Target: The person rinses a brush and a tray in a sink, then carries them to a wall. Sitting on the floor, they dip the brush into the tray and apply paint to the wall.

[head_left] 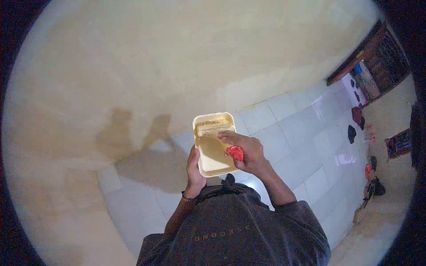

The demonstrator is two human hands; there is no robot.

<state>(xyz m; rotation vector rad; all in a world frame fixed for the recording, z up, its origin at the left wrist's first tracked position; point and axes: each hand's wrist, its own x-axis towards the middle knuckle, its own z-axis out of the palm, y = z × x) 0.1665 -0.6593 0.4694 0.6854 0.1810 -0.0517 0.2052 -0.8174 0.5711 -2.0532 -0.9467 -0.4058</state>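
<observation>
My left hand (194,170) is closed on the left edge of a shallow, cream-coloured paint tray (210,166), holding it above the floor in front of my body. Inside, pale paint-like material coats the bottom. A paint roller (215,131) lies across the far end of the tray, its sleeve coated in the same cream colour. My right hand (250,153) is wrapped round the roller's handle, whose red end shows at the palm. Some of the handle and frame is hidden behind the fingers.
A plain beige wall (177,57) rises ahead, with my shadow on it. Pale tiles cover the floor (288,146). Far right are a dark wooden door (384,57), a black item (352,134) on the floor and a dark bag (378,187) by the wall.
</observation>
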